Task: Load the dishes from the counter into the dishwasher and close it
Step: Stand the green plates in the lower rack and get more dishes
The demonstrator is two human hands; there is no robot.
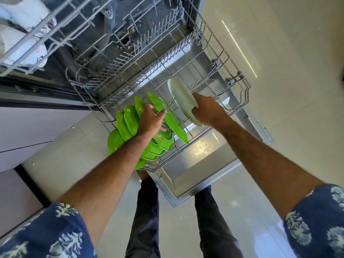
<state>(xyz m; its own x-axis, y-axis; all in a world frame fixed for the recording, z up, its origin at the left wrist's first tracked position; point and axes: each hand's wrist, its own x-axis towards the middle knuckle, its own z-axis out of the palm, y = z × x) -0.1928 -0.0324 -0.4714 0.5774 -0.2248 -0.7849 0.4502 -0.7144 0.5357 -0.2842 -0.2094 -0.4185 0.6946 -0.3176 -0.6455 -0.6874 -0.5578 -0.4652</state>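
The right hand (205, 110) grips a pale plate (181, 98) by its near edge, fingers curled around the rim, thumb hidden behind it. The plate stands on edge, tilted, over the middle of the pulled-out lower rack (240, 90), between the rack's upright prongs; whether it already sits in a slot cannot be told. The left hand (151, 121) rests on a row of green plates (128, 123) standing on edge at the near left end of the same rack. Its thumb presses against the flat face of the farthest green plate (173, 123), which leans away from the rest, while its other fingers are spread and reach down onto the plate beside it.

The nearest green plates are partly hidden by the left forearm, so their count is unclear. The bottom of the pale plate is covered by the right hand.

The lower rack sits over the open dishwasher door (195, 174), which lies flat above the floor. Beyond the green plates and the pale plate, the rack holds only bare prongs. At the upper left, the upper rack (61, 21) holds white dishes (22, 13), cut off by the picture's edge
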